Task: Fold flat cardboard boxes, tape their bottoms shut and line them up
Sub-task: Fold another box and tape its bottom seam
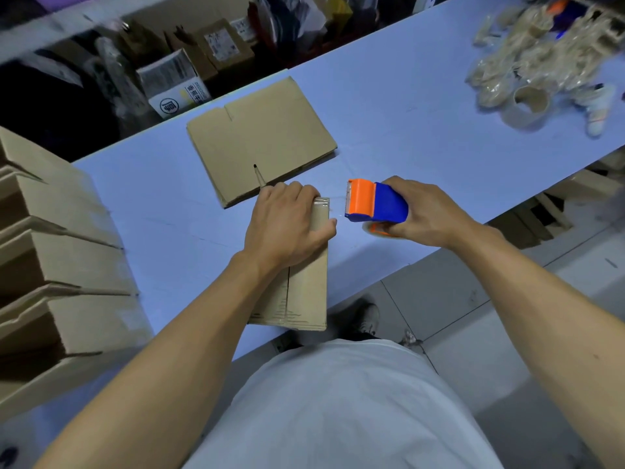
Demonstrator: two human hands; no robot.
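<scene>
Box (306,282) pressed under left hand (287,225); right hand (422,214) grips dispenser (375,203).

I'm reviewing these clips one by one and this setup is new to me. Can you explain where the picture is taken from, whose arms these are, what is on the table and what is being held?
There is no machine here. One camera worn on a person's head looks down at their own bare arms.

The left hand presses on the far end of a folded cardboard box lying on the pale blue table. The right hand grips a blue and orange tape dispenser just past the box's end, where clear tape shows.

Beyond lies a stack of flat cardboard. On the left stands a row of finished boxes. At far right is a heap of used tape and empty tape cores.
</scene>
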